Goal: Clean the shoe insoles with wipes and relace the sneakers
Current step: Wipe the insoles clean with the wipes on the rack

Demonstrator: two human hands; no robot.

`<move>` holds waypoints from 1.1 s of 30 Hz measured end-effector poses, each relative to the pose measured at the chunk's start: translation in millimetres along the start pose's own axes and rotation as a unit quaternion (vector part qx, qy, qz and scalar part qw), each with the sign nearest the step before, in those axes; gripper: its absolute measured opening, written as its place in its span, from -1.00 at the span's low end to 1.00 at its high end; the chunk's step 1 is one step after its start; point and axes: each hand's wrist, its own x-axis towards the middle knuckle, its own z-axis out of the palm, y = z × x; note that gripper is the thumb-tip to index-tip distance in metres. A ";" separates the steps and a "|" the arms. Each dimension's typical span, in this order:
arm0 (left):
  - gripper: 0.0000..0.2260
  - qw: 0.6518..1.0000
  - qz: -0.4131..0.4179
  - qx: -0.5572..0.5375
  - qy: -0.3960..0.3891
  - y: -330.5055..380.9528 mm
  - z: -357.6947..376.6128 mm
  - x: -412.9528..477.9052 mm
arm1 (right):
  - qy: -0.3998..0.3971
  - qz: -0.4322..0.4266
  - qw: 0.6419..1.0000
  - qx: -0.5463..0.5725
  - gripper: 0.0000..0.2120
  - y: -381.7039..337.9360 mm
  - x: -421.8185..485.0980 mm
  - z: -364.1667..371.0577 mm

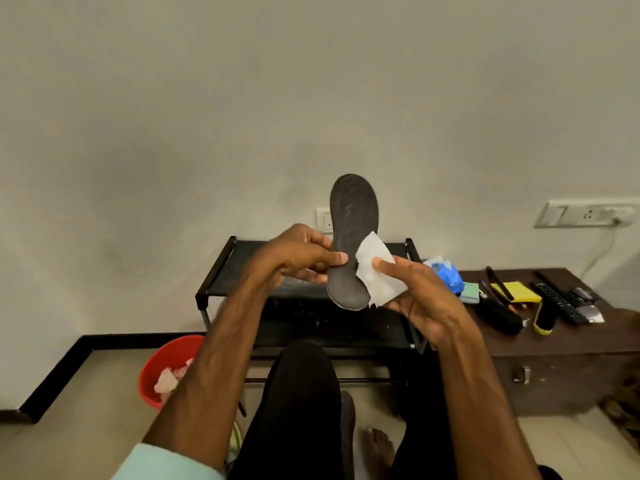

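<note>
While my left hand (298, 258) pinched the dark insole (351, 237) upright near its heel, my right hand (415, 289) gripped a white wipe (375, 271) against its edge.

The person wears a pale mint-green sleeve (162, 462) on the left arm, its cuff ending far up the forearm. The left hand (298, 259) and right hand (419, 296) are bare. Plain black trousers (301, 410) cover both legs, and one foot (379, 452) shows unshod.

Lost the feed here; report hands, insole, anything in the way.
Left hand pinches insole, upright. Right hand holds wipe at its edge. Nothing blocking.
</note>
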 end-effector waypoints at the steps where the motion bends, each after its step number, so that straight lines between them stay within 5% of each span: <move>1: -0.75 1.000 0.003 -0.015 -0.001 1.5 6.1 2.2 | 0.016 -0.011 1.000 -0.014 -0.72 -5.6 3.1 -2.2; 8: -0.61 0.999 -0.020 -0.032 -0.013 -12.1 25.0 41.1 | 0.096 -0.101 0.969 -0.202 -0.84 -13.9 50.5 -35.6; 11: -0.49 0.996 -0.010 0.022 0.089 -34.0 9.6 72.9 | 0.062 -0.129 0.943 -0.301 -0.87 -8.3 80.4 -57.5; 15: -0.19 0.943 0.044 0.226 0.240 -68.9 -16.4 118.8 | 0.011 -0.105 0.911 -0.398 -0.96 2.2 124.6 -85.5; 20: 0.20 0.950 0.042 0.290 0.108 -115.0 -27.0 172.3 | -0.122 -0.033 0.856 -0.502 -0.85 10.4 195.3 -100.2; 25: 0.04 0.947 -0.028 0.319 -0.029 -150.3 -28.2 204.4 | -0.153 -0.010 0.818 -0.555 -0.94 32.0 247.1 -107.7; 29: 0.02 0.954 -0.056 0.288 0.060 -169.2 -23.4 214.3 | -0.089 -0.045 0.786 -0.610 -0.87 47.4 261.8 -105.8; 33: 0.04 0.953 -0.039 0.274 0.120 -174.9 -14.6 204.0 | -0.004 -0.142 0.802 -0.580 -0.89 55.4 257.1 -75.3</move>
